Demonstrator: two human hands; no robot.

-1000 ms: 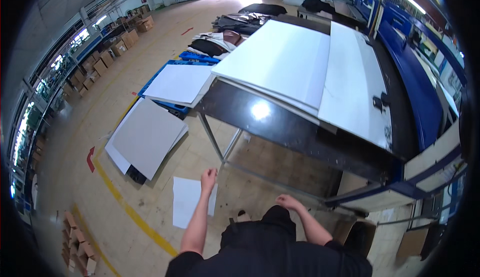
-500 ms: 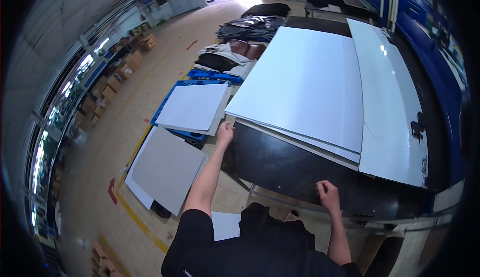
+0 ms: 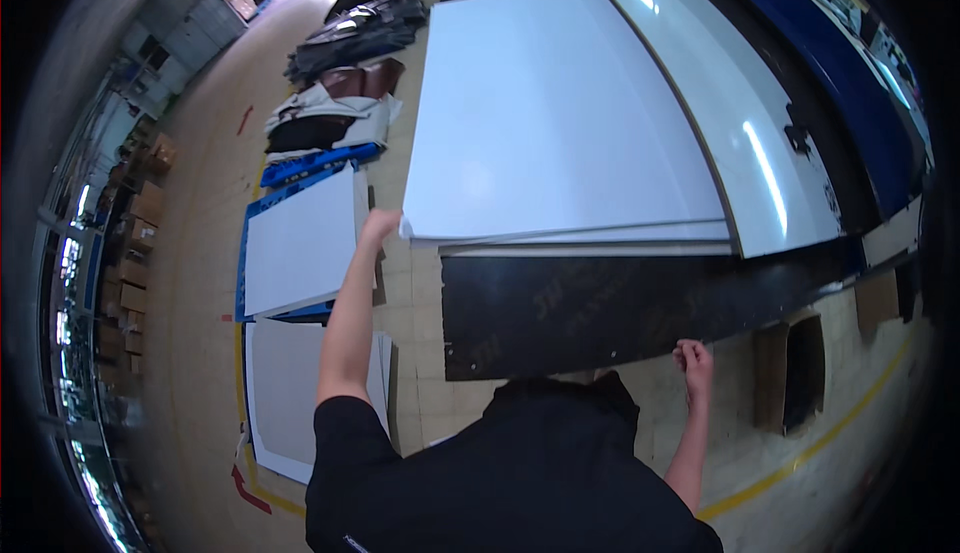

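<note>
**Hands at the sheet stack**

Left hand [image 3: 380,224] closed on the near-left corner of the top white sheet [image 3: 555,113], stacked on the black table [image 3: 600,303]. Right hand [image 3: 693,360] curled over the table's near edge.

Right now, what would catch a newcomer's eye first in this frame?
The stack of large white sheets covering most of the black table at centre. The left hand touches the stack's near-left corner, while the right hand rests on the table's near edge. More white sheets lie on a blue pallet on the floor, left.
</note>
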